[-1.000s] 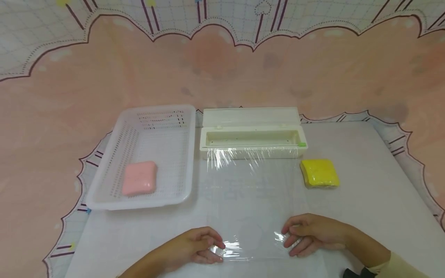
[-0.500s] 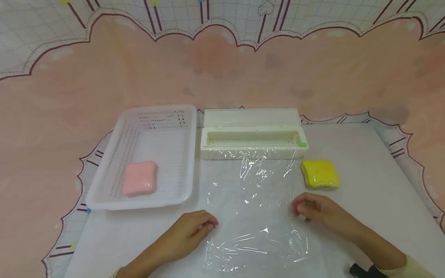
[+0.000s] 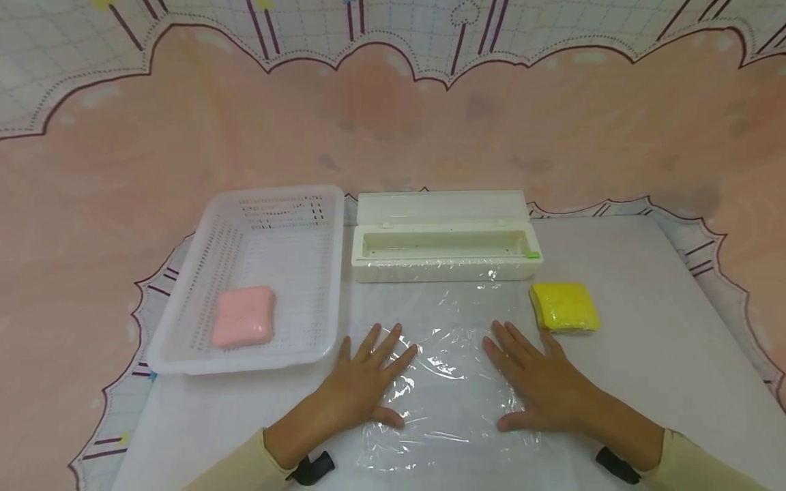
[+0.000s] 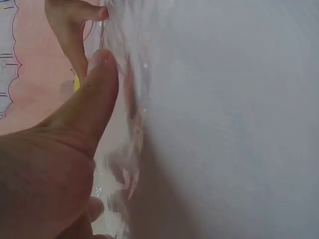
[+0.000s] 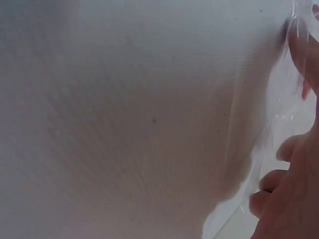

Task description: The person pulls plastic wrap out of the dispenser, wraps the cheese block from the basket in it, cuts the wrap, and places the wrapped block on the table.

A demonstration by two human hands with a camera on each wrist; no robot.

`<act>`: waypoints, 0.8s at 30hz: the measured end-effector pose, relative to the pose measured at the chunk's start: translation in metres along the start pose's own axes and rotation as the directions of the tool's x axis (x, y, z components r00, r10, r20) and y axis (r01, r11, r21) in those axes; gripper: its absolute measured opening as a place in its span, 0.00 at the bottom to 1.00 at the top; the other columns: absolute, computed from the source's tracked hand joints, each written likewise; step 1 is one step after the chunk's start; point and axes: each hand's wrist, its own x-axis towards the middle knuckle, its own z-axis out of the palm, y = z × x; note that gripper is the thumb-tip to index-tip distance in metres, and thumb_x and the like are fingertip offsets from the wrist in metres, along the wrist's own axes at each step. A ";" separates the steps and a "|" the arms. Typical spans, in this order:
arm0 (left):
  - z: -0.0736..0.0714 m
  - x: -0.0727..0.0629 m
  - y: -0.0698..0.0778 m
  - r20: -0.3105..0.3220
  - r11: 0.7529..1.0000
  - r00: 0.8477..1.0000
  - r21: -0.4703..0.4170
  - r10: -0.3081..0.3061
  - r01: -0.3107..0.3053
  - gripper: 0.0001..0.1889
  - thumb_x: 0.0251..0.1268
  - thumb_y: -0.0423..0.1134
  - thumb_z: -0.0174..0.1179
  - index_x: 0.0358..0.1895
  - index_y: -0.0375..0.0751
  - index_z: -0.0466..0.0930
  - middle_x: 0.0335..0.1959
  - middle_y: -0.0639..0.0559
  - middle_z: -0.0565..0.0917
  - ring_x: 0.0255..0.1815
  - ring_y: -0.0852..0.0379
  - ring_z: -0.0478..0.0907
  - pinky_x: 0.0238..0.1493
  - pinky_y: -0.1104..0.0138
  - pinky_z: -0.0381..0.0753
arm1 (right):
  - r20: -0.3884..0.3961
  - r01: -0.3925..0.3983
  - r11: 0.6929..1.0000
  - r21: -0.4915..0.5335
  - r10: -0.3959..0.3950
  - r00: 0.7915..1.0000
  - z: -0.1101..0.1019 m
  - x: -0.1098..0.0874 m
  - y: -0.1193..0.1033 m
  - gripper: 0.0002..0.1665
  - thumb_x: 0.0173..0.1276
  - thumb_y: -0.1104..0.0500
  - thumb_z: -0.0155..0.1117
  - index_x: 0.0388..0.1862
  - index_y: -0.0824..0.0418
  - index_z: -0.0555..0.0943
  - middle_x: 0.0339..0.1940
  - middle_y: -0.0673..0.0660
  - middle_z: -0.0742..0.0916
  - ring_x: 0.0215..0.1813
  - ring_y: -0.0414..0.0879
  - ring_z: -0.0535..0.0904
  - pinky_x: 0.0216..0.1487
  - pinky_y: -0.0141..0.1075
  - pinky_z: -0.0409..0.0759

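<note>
A sheet of clear cling film (image 3: 451, 402) lies wrinkled on the white table, running from the front of a cream cling film dispenser box (image 3: 448, 271) whose lid stands up. My left hand (image 3: 362, 385) rests on the film's left edge, fingers spread and straight. On the film's right edge my right hand (image 3: 540, 382) lies with its fingers spread too. Just beyond the right thumb side sits a yellow block (image 3: 565, 307) wrapped in film. In the left wrist view, the left thumb (image 4: 102, 84) touches the film. The right wrist view shows the right fingers (image 5: 276, 181) beside the film.
A white perforated basket (image 3: 339, 286) stands at the left of the table, holding a pink block (image 3: 244, 316). The dispenser box carries a small green slider (image 3: 533, 255) at its right end. Patterned cloth (image 3: 393, 136) surrounds the white table surface (image 3: 645, 314).
Both hands have let go of the film's near corners and moved forward, spreading their fingers over its sides. The film, stretched from the box before, now lies slack and wrinkled.
</note>
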 end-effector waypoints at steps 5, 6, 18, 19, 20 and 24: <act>-0.001 -0.003 -0.006 0.051 1.000 0.999 -0.016 -0.016 0.017 0.63 0.44 0.80 0.62 0.84 0.57 0.47 0.86 0.43 0.43 0.84 0.34 0.43 0.70 0.25 0.55 | 0.010 -0.001 1.000 -0.017 0.001 1.000 -0.002 0.001 0.000 0.77 0.44 0.10 0.56 0.85 0.51 0.52 0.87 0.57 0.50 0.86 0.58 0.45 0.76 0.73 0.45; 0.000 -0.004 -0.007 0.055 1.000 0.998 -0.020 -0.018 0.019 0.63 0.45 0.80 0.61 0.84 0.57 0.47 0.86 0.44 0.43 0.85 0.34 0.43 0.70 0.25 0.54 | 0.013 -0.002 1.000 -0.013 0.002 1.000 -0.002 0.001 0.000 0.77 0.44 0.10 0.57 0.85 0.52 0.52 0.87 0.58 0.50 0.86 0.58 0.45 0.76 0.72 0.45; 0.005 -0.010 -0.012 0.057 0.995 0.998 -0.098 -0.015 0.020 0.62 0.48 0.80 0.60 0.84 0.56 0.45 0.86 0.47 0.38 0.86 0.39 0.36 0.75 0.28 0.41 | 0.046 -0.020 0.999 0.032 0.019 0.999 0.004 0.000 0.004 0.78 0.44 0.10 0.55 0.85 0.51 0.50 0.87 0.57 0.49 0.86 0.58 0.45 0.78 0.70 0.40; 0.005 -0.010 -0.012 0.057 0.995 0.998 -0.100 -0.015 0.021 0.62 0.48 0.80 0.60 0.84 0.56 0.45 0.86 0.47 0.38 0.86 0.39 0.36 0.75 0.28 0.41 | 0.039 -0.016 0.999 0.033 0.014 0.999 0.004 0.000 0.004 0.78 0.44 0.10 0.56 0.85 0.52 0.50 0.87 0.57 0.50 0.86 0.58 0.45 0.78 0.70 0.40; 0.005 -0.010 -0.012 0.052 0.995 0.999 -0.097 -0.016 0.021 0.62 0.48 0.80 0.60 0.84 0.56 0.45 0.86 0.47 0.38 0.86 0.39 0.36 0.75 0.28 0.42 | 0.036 -0.014 1.000 0.028 0.013 0.999 0.004 0.000 0.004 0.78 0.44 0.10 0.56 0.85 0.52 0.50 0.87 0.57 0.50 0.86 0.58 0.45 0.78 0.70 0.40; 0.001 -0.014 -0.012 0.027 0.998 0.999 -0.051 -0.040 0.041 0.59 0.48 0.77 0.62 0.83 0.55 0.52 0.86 0.50 0.42 0.86 0.42 0.40 0.75 0.29 0.51 | 0.012 -0.003 1.000 0.017 0.003 1.000 0.004 0.000 0.002 0.78 0.44 0.11 0.56 0.85 0.54 0.51 0.86 0.60 0.51 0.86 0.60 0.46 0.78 0.71 0.42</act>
